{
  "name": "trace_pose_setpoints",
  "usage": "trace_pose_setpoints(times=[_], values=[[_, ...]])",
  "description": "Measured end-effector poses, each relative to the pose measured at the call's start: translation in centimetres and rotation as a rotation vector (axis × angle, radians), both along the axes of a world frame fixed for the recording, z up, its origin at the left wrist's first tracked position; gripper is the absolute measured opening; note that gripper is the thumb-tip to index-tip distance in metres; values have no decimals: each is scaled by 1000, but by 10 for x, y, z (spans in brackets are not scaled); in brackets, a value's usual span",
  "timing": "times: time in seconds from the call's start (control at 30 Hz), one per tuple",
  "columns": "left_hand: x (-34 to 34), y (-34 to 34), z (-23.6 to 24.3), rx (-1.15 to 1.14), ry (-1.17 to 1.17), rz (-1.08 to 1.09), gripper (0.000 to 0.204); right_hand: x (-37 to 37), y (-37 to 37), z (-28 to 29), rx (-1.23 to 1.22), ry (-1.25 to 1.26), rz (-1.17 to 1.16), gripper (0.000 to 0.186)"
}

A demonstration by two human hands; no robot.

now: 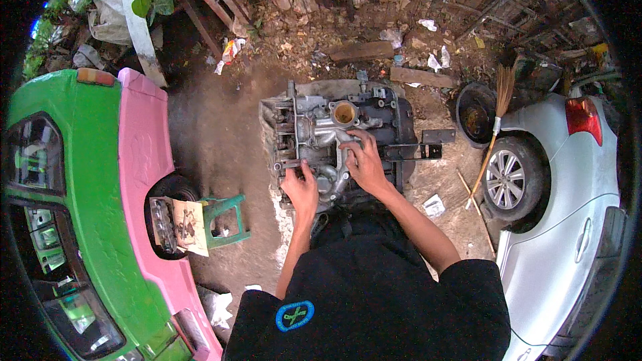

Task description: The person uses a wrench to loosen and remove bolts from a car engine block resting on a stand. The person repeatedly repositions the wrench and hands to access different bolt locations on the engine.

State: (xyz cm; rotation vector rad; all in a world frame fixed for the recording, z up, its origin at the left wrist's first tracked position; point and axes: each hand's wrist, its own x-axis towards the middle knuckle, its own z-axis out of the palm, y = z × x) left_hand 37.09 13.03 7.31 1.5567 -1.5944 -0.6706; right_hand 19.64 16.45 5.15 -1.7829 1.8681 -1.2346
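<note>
In front of me on the ground lies a car engine (394,117) with a dark cover along its right side. A grey metal intake manifold (328,135), topped by a round brownish opening (344,113), sits on it. My right hand (364,164) rests on the manifold, fingers apart and bent, fingertips touching the metal below the opening. My left hand (301,188) is at the engine's left edge, fingers curled and thumb raised. Against those fingers is a short metal rod-like piece (287,164); whether it is loose or part of the engine I cannot tell.
A green and pink car (144,134) stands at left, a silver car (568,194) at right. A green stool (227,219) stands beside a cardboard sheet (194,227) bearing metal parts. A broom (491,147) leans near a black basin (473,110). Wood planks (361,51) lie beyond the engine.
</note>
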Motion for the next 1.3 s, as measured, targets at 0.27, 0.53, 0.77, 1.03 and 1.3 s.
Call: trace_pose_setpoints(times=[0.27,0.53,0.77,1.03,1.3], values=[[-1,-5,-5,-22,2,-10,16,0,0,2,15,3,8,25],[0,-11,-7,-187,-28,-16,20,-1,0,3,20,31,4,25],[2,-21,-5,-75,15,-37,16,-2,0,13,103,112,-7,24],[4,-25,3,-53,22,-106,12,-7,-12,40,185,523,179,18],[2,2,0,-113,-4,-63,9,-3,-52,52,314,795,475,11]])
